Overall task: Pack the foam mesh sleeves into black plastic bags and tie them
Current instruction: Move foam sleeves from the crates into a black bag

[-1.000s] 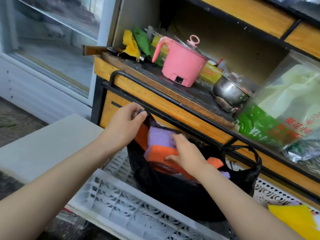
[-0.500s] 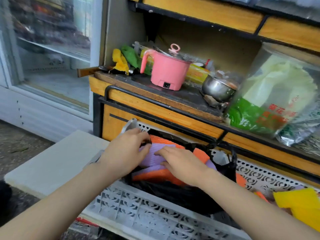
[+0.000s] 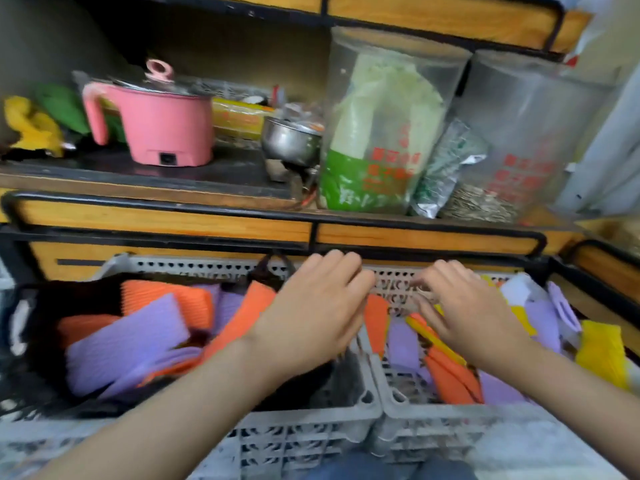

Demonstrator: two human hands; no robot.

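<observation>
A black plastic bag (image 3: 41,344) sits open in the left grey crate (image 3: 311,424), filled with purple and orange foam mesh sleeves (image 3: 128,341). The right grey crate (image 3: 429,420) holds loose orange, purple, yellow and white sleeves (image 3: 450,372). My left hand (image 3: 311,313) hovers over the divide between the two crates, fingers curled, holding nothing. My right hand (image 3: 464,306) is above the loose sleeves in the right crate, fingers spread downward and empty. The image is motion-blurred.
Behind the crates stands a wooden shelf with a black metal rail (image 3: 242,213). On it are a pink electric pot (image 3: 156,119), a steel bowl (image 3: 291,140), yellow and green cloths (image 3: 34,123) and tall clear bags (image 3: 381,126).
Both hands have left the bag and moved right, over the right crate. The view has swung right, so the bag now lies at the left.
</observation>
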